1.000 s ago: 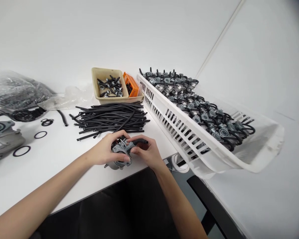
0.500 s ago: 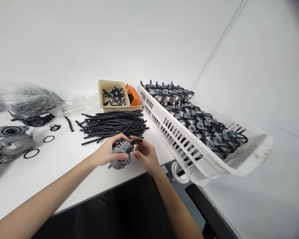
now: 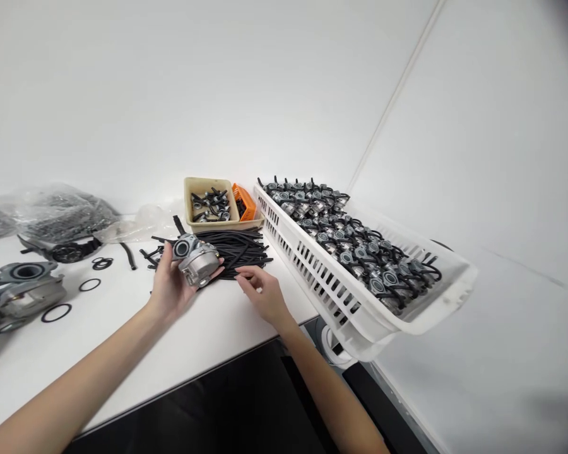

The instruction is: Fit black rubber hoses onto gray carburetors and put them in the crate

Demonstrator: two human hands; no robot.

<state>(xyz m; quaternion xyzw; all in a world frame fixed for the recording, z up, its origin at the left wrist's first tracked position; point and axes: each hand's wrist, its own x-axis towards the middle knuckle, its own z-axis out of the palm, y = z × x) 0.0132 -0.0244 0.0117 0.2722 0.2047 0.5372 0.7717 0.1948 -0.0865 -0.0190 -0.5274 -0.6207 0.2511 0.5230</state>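
I'm gripping the carburetor (image 3: 201, 263) in my left hand (image 3: 169, 282), holding it over the table (image 3: 194, 337); on my feed it's partly covering the hoses (image 3: 239, 246). My right hand (image 3: 264, 297) is hovering nearby, fingers curled; I can't tell whether they're pinching anything. The crate (image 3: 381, 334) is sitting to the right.

Bright, even white light washed the wall (image 3: 265, 94) and the counter (image 3: 218, 325), its source out of view; faint, soft shadows lay by the metal castings (image 3: 33, 290) at the counter's left end, which looked stretched and soft; the plastic bag (image 3: 71, 211) glinted; the hands (image 3: 265, 296) kept clear outlines, fine detail smeared; the top right corner darkened.
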